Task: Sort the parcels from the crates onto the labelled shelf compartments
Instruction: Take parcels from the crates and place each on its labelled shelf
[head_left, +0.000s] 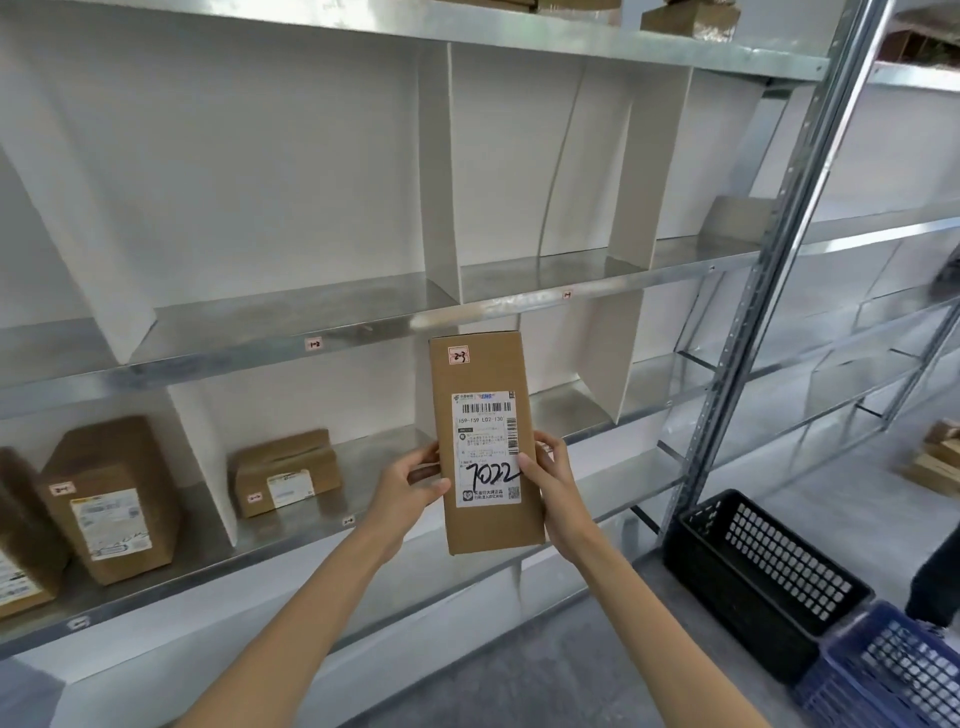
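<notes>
Your left hand (410, 486) and right hand (553, 480) grip the tall parcel (485, 447) upright | before the shelf's (363, 332) lower front edge | black crate (753, 577) at right

Floor (519, 670): grey concrete, spreading from your feet out to your right.
Neighbouring rack (883, 231): to your right, with bare metal levels, thin dividers and a white back; it is blurred.
Cardboard stack (935, 462): on the floor at your far right, cut off by the frame edge.
Dark shape (935, 577): low at your right edge, above the floor; you cannot tell what it is.
</notes>
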